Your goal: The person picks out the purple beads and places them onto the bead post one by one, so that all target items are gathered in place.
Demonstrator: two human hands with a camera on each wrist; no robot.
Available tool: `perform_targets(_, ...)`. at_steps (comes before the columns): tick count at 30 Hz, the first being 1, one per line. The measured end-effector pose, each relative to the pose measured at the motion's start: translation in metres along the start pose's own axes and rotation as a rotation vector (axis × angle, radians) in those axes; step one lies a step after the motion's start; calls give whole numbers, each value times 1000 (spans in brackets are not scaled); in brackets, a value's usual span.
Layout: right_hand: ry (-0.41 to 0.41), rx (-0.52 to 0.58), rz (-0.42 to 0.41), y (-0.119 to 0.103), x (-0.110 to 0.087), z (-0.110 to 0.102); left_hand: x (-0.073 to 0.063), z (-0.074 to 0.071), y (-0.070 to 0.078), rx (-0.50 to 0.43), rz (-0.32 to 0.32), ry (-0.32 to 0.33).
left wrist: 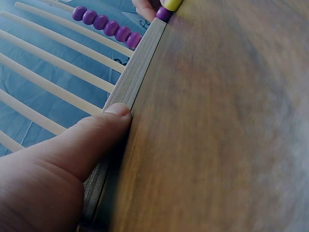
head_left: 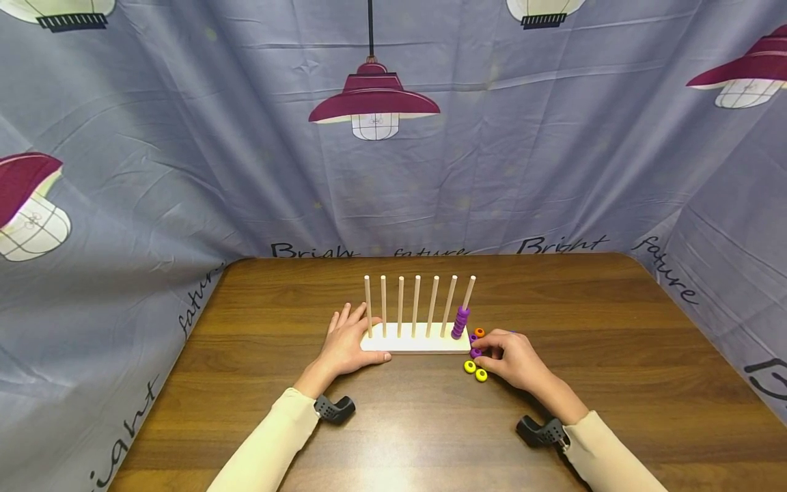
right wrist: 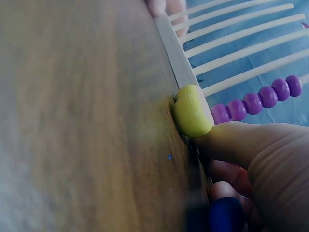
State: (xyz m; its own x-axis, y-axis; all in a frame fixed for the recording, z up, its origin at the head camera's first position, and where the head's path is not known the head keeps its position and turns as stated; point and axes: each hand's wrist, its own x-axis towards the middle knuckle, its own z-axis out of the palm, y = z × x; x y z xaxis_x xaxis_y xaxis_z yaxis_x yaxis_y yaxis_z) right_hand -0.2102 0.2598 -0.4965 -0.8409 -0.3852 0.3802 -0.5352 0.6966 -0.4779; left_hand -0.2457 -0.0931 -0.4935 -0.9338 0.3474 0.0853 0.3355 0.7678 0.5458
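A pale wooden peg stand (head_left: 415,346) with several upright rods is on the table. Purple beads (head_left: 460,322) are stacked on its rightmost rod. My left hand (head_left: 344,345) holds the stand's left end, its thumb (left wrist: 108,123) along the front edge and its fingers spread behind. Off the right end, my right hand (head_left: 513,357) pinches a loose purple bead (head_left: 476,352) between thumb and fingertips. Two yellow beads (head_left: 481,375) lie just in front of that hand. An orange bead (head_left: 479,333) and another purple bead (head_left: 473,338) are behind its fingertips.
The brown wooden table (head_left: 399,417) extends around the stand. Part of a blue bead (right wrist: 226,214) shows by the right hand's curled fingers. A blue-grey printed curtain (head_left: 393,184) hangs behind the table and at both sides.
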Motion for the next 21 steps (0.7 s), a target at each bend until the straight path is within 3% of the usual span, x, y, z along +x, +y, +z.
perform_targets(21,-20,40,70,-3,0,-4,0,1,-1,11,6,5)
